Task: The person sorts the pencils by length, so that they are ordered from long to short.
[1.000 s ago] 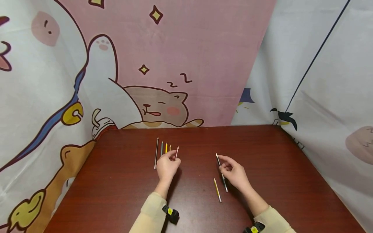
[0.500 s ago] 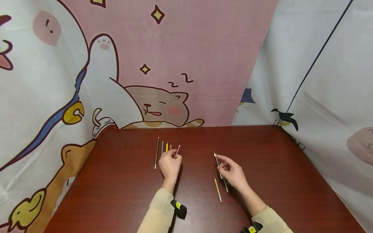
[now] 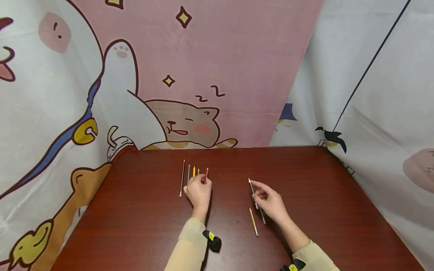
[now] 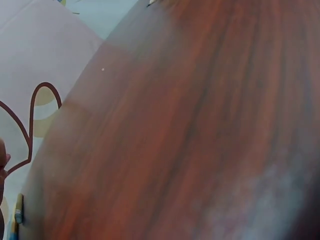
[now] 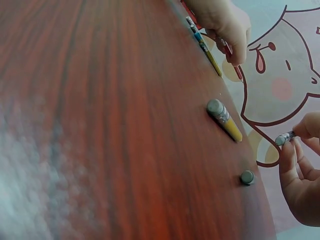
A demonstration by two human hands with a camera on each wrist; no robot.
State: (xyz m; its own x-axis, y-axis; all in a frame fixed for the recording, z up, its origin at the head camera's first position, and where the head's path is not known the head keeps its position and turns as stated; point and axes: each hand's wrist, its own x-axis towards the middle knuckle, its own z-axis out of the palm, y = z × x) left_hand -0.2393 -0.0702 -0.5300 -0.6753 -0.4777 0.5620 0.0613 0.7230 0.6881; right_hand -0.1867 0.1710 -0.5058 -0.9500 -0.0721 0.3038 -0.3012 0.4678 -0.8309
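Observation:
In the head view my left hand (image 3: 199,192) pinches a red pencil (image 3: 206,174) with its tip pointing away from me. The hand is over the near ends of several pencils lying in a row, among them a yellow pencil (image 3: 194,171) and a blue pencil (image 3: 188,174). My right hand (image 3: 270,201) holds a dark pencil (image 3: 252,188) between thumb and fingers, tip up and away; its eraser end (image 5: 284,139) shows in the right wrist view. Below that hand lie another dark pencil (image 3: 262,216) and a short yellow pencil (image 3: 253,223).
A long dark pencil (image 3: 182,178) lies at the left end of the row on the brown wooden table (image 3: 142,218). Behind the table's far edge hangs a printed cloth (image 3: 251,75) with cartoon animals. Each wrist carries a small black camera (image 3: 214,244).
My left hand and forearm have shifted a little right, and the red pencil in its fingers has turned. My right hand has edged slightly left with its pencil.

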